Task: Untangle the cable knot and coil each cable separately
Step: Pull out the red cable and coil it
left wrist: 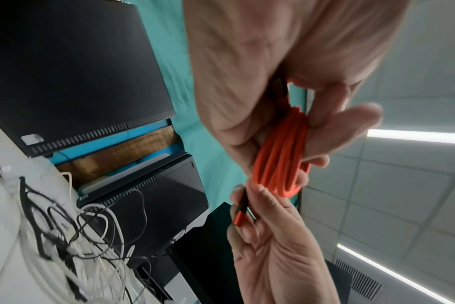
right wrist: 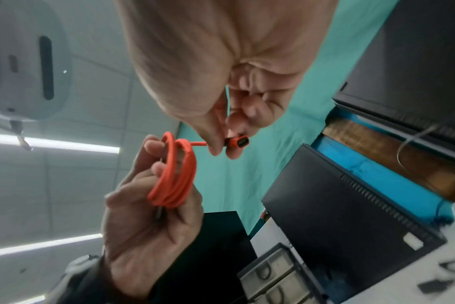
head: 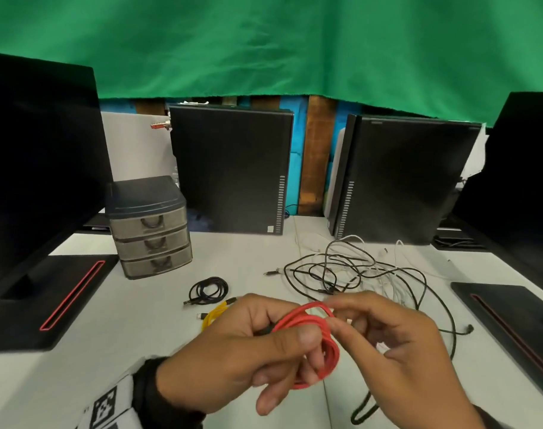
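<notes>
My left hand (head: pixel 257 345) grips a coiled red cable (head: pixel 327 354) above the table's near edge; the coil (left wrist: pixel 281 162) sits between its thumb and fingers. My right hand (head: pixel 384 339) pinches the cable's red plug end (right wrist: pixel 238 143) just beside the coil (right wrist: pixel 174 174). A tangle of black and white cables (head: pixel 356 270) lies on the table beyond my hands. A small coiled black cable (head: pixel 208 291) and a coiled yellow cable (head: pixel 216 314) lie left of my hands.
A grey three-drawer box (head: pixel 151 230) stands at the left. Two black computer cases (head: pixel 230 171) stand at the back. Monitor bases (head: pixel 56 298) flank both sides of the white table (head: pixel 78 382). A black cable loop (head: pixel 364 411) hangs near the front edge.
</notes>
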Demonstrator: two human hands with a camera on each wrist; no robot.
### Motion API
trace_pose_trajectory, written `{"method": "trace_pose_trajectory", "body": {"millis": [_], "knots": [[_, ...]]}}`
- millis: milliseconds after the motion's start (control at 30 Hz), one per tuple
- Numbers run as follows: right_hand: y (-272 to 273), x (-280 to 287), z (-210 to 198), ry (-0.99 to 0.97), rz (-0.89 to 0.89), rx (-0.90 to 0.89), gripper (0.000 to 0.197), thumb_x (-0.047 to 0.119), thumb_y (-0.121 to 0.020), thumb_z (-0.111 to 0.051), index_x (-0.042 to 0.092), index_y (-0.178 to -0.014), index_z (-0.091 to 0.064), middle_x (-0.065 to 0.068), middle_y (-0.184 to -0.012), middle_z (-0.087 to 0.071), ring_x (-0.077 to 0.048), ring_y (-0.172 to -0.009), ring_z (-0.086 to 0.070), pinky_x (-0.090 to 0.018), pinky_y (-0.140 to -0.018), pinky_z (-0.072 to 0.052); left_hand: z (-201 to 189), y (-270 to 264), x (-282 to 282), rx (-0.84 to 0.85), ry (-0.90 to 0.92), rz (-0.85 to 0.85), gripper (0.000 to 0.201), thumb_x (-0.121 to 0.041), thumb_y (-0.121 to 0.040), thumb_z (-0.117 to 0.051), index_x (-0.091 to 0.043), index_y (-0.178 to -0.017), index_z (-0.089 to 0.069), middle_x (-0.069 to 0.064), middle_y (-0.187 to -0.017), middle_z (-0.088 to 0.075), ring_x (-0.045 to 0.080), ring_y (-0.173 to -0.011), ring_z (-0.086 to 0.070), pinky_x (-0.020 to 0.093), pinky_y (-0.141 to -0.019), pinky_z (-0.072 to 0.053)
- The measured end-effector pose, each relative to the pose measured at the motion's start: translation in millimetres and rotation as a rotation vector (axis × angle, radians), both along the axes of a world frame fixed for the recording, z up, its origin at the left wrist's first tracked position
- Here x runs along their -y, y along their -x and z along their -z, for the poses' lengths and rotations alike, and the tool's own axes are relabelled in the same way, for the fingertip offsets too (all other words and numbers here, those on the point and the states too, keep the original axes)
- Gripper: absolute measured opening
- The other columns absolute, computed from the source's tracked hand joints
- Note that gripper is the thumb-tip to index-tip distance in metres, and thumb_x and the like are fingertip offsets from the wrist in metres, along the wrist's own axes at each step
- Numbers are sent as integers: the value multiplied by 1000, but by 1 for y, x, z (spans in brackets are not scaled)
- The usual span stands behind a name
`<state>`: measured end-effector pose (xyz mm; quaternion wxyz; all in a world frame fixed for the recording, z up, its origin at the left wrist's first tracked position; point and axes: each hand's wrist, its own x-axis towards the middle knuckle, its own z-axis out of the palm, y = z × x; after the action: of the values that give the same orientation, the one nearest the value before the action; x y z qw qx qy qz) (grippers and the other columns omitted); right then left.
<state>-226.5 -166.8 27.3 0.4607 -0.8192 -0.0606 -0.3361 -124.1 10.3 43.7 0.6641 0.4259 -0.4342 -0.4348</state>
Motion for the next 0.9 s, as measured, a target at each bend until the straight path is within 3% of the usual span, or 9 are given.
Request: {"method": "trace_pose_trajectory", "body": {"millis": [67,133,300,467,600,700,767,833,900], "knots": [[0,-2,-2,22,-10,5,7,37,-79,-76,33,-84,-77,8,-77,-68,-11,-55,-56,-21,-48,-45,1,2,1,-26,-11,77,27,-33,-97,-60,-11,-82,-68,-12,-46,-53,-2,-42,-56,12,-51,-43],[1,-5,-3,5,-50,-55,16,47,-79,-72,32,-80,-77,8,-82,-66,-14,-62,-60,-25,-46,-46,4,2,3,-7,-22,120,27,-35,-98,-58,-15,-82,-66,-17,-48,-55,-3,-44,-56,19,-52,-40],[12,-5,-13,0,-42,-243,10,23,-84,-74,28,-75,-74,4,-69,-63,-13,-58,-61,-37,-43,-50,12,-5,8,-13,-2,76,21,-33,-94,-65,-16,-83,-67,-16,-44,-47,0,-46,-59,34,-79,-50],[11,-6,-20,-393,-131,-362,18,-1,-84,-72,12,-71,-73,-13,-66,-64,-22,-53,-65,-29,-50,-54,18,-7,11,-214,25,81,26,-37,-93,-66,-14,-81,-70,-15,-42,-47,0,-39,-55,26,-76,-56],[-3,-17,-9,-661,-145,-349,12,9,-76,-78,1,-73,-69,-21,-71,-64,-23,-53,-66,-27,-49,-54,19,-3,17,-254,18,-10,33,-41,-86,-73,-10,-75,-70,-11,-38,-45,2,-35,-52,24,-68,-56],[-9,-14,-2,-801,-127,-319,22,13,-76,-84,-3,-78,-68,-27,-75,-67,-30,-58,-68,-29,-51,-55,17,-6,21,-163,-54,-218,32,-43,-75,-78,-13,-69,-69,-7,-38,-40,6,-32,-49,23,-61,-54],[-11,-10,-1,-809,-146,-330,33,27,-67,-84,1,-81,-71,-27,-78,-68,-31,-63,-69,-28,-52,-54,18,-10,23,-79,-88,-318,26,-42,-74,-73,-17,-66,-70,-5,-42,-42,9,-34,-49,24,-59,-53],[-13,-8,2,-817,-173,-362,39,35,-58,-80,5,-82,-74,-23,-79,-70,-26,-66,-68,-25,-51,-51,19,-11,25,68,-101,-420,26,-44,-80,-72,-23,-65,-71,-5,-47,-47,9,-40,-50,22,-56,-50],[-16,-6,5,-876,-198,-403,40,32,-59,-81,6,-88,-73,-18,-79,-70,-22,-66,-66,-23,-49,-47,21,-12,27,235,-93,-549,27,-43,-87,-71,-30,-63,-71,-10,-51,-54,4,-48,-51,17,-55,-47]]}}
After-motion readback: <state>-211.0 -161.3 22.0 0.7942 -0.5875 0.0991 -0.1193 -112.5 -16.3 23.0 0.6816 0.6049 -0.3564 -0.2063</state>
